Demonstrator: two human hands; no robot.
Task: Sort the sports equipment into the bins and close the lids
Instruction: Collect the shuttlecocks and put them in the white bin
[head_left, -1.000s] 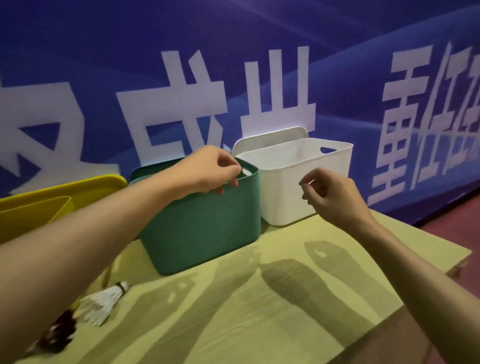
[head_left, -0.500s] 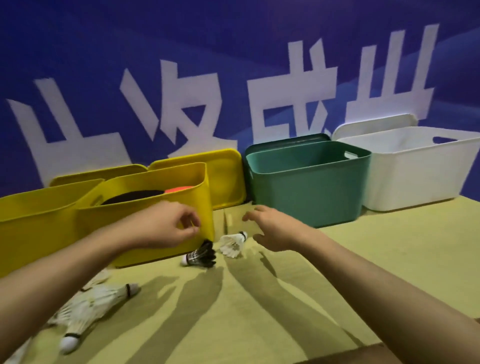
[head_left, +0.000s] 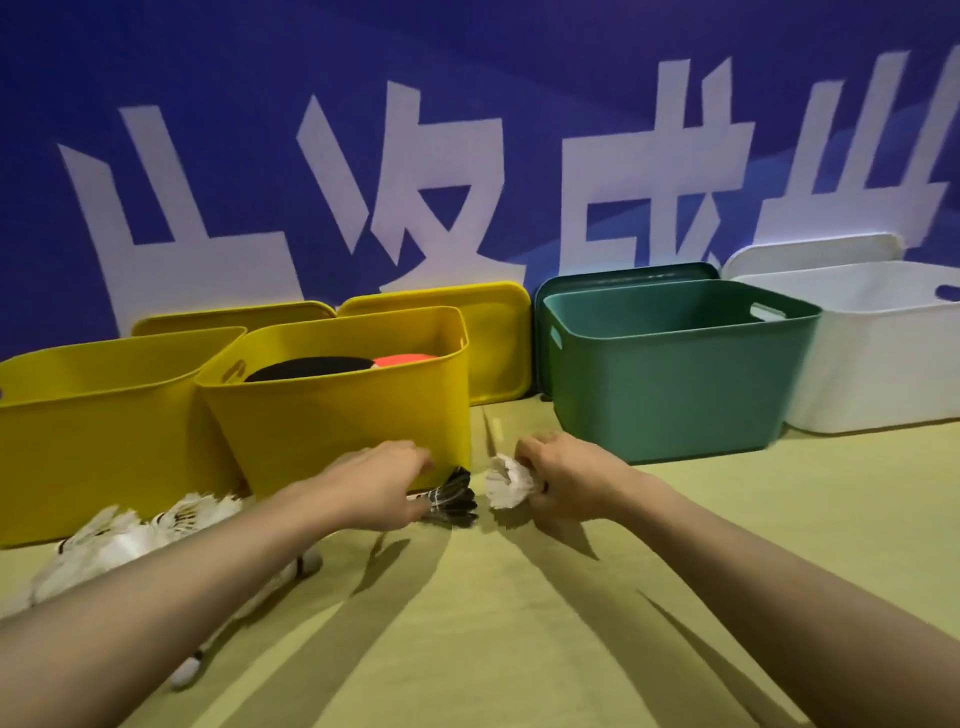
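Note:
My left hand (head_left: 379, 486) grips a black shuttlecock (head_left: 453, 499) on the table, just in front of the middle yellow bin (head_left: 343, 421). My right hand (head_left: 563, 483) grips a white shuttlecock (head_left: 508, 482) beside it. That yellow bin holds black and red paddles (head_left: 332, 364). A second yellow bin (head_left: 98, 415) stands at the left, a green bin (head_left: 675, 374) and a white bin (head_left: 878, 364) at the right. All bins stand without lids on. Several white shuttlecocks (head_left: 130, 540) lie at the left, partly hidden by my left forearm.
Yellow lids (head_left: 493, 338), a green lid (head_left: 623, 275) and a white lid (head_left: 810, 249) lean behind the bins against a blue banner wall (head_left: 467, 130). The yellow-green tabletop (head_left: 519, 623) stretches toward me.
My view swung left from the green and white bins. Both hands dropped from the green bin's rim to the table and closed on the black and white shuttlecocks.

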